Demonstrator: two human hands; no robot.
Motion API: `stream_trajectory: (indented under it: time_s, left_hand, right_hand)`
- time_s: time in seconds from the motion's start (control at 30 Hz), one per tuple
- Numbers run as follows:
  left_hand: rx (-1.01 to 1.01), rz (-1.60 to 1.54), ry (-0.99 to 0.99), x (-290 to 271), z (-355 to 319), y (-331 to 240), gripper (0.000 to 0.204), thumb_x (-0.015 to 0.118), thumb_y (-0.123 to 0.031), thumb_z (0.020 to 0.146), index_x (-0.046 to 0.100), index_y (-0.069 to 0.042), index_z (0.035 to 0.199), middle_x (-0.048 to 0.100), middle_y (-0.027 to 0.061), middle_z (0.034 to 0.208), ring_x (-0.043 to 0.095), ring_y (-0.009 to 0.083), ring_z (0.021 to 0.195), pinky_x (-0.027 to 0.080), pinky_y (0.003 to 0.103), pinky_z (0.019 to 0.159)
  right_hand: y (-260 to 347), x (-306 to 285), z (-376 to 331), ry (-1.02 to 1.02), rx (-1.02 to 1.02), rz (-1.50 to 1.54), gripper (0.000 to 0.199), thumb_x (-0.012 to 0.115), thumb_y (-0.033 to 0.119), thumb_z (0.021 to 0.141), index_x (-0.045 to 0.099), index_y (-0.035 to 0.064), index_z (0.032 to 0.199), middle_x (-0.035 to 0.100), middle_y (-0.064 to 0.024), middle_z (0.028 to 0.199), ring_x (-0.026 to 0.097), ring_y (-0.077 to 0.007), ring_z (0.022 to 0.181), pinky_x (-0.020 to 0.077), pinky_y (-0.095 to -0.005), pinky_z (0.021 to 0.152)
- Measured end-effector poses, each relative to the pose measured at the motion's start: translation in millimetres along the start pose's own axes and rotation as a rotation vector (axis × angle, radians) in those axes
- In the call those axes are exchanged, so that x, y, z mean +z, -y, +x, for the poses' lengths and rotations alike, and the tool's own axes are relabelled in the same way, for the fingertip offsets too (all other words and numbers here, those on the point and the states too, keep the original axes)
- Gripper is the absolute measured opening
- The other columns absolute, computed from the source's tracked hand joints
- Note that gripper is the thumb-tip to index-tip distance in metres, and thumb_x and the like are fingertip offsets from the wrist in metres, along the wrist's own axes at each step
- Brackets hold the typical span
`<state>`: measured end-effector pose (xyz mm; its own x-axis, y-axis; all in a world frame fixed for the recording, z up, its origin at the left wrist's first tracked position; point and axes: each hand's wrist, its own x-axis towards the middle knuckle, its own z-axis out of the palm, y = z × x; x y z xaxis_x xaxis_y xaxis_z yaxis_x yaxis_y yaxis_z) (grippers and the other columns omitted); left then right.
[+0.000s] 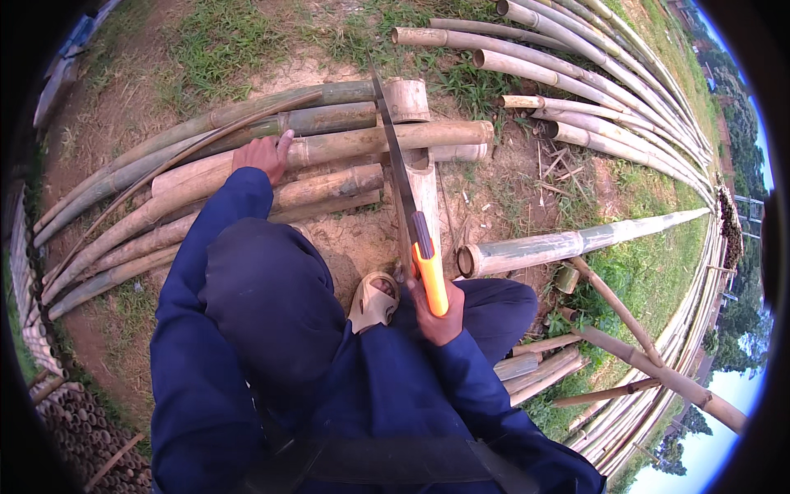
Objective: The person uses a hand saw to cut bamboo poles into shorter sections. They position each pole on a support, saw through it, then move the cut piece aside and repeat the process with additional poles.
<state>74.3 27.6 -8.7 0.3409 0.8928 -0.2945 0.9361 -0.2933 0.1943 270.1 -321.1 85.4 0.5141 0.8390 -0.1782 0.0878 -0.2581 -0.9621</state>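
Clearly, in the head view, everything turns on one crossing: the saw (401,177) lies over the long bamboo pole (346,146) at a steep angle. The bamboo pole's long axis runs from the lower left toward the upper right, ahead of the person, with its cut end to the right of the blade. The blade points forward and away from the body, its tip leaning a little left, so it passes over the bamboo pole nearer that right end than the left hand (265,156). Whether the teeth touch the bamboo pole I cannot tell from above.

The right hand (439,313) is closed around the saw's orange handle, low and close to the right thigh; from it the bamboo pole lies straight ahead, well apart. The left hand is much the nearer one, laid over the bamboo pole to the left of the blade; how tightly its fingers wrap round, I cannot tell.

Beneath the crossing, a notched bamboo support (425,206) runs fore and aft, roughly in line with the saw. A sandal (374,303) shows just left of the handle, and a stack of poles (568,74) fans out at the upper right.
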Motion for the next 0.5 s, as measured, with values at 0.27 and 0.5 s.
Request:
stream_trajectory:
  time_s: [0.27,0.5]
  left_hand:
    - [0.008,-0.003,-0.106,13,1,-8,0.071,0.028,-0.058,0.107,0.074,-0.004,0.104,0.073,0.0262,0.099,0.069,0.0437,0.099,0.051,0.053,0.092]
    - [0.014,0.022,-0.102,14,6,7,0.070,0.028,-0.057,0.108,0.074,-0.004,0.104,0.073,0.0256,0.100,0.068,0.0439,0.099,0.050,0.054,0.092]
  right_hand:
    - [22,-4,20,0.031,0.043,-0.127,0.011,0.071,0.005,0.095,0.068,-0.0052,0.099,0.067,-0.0071,0.071,0.065,-0.0095,0.066,0.0528,-0.0288,0.062]
    - [5,-30,-51,0.027,0.023,-0.170,0.027,0.072,0.005,0.094,0.069,-0.0045,0.118,0.071,-0.0090,0.081,0.067,-0.0104,0.073,0.0540,-0.0270,0.071]
